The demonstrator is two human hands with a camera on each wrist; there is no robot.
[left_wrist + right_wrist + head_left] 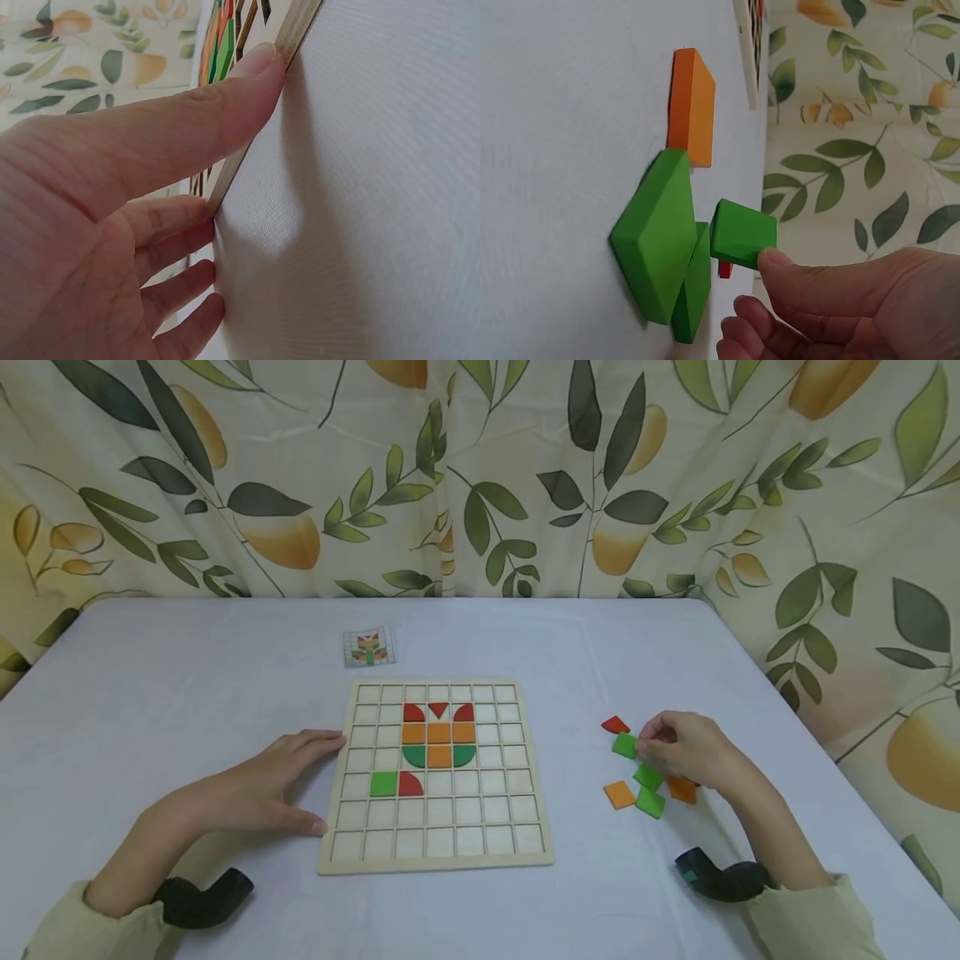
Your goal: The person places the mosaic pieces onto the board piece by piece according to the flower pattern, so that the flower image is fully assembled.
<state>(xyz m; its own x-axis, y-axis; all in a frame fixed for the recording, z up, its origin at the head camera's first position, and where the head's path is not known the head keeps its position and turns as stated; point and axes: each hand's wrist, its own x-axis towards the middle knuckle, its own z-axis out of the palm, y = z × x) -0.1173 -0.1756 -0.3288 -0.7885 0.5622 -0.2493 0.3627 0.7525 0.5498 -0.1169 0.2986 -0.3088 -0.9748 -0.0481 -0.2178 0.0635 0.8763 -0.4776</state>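
My left hand [251,789] rests at the left edge of a wooden grid board [435,863], thumb and fingertips touching its side with the fingers fairly straight. Between thumb and fingers, my right hand [693,750] pinches a green square tile [742,232] over the loose tiles right of the board. Two more green square tiles [649,802], an orange square tile [619,794], another orange tile [682,789] partly under the hand, and a red tile [616,724] lie there. Set in the grid are orange squares [438,732], red and dark green quarter-circles, a red triangle and a green square [384,784].
A small printed pattern card [369,647] lies behind the board on the white-covered table [225,652]. A leaf-patterned curtain [480,485] hangs along the table's back edge. Black curved devices [723,875] are worn at both wrists.
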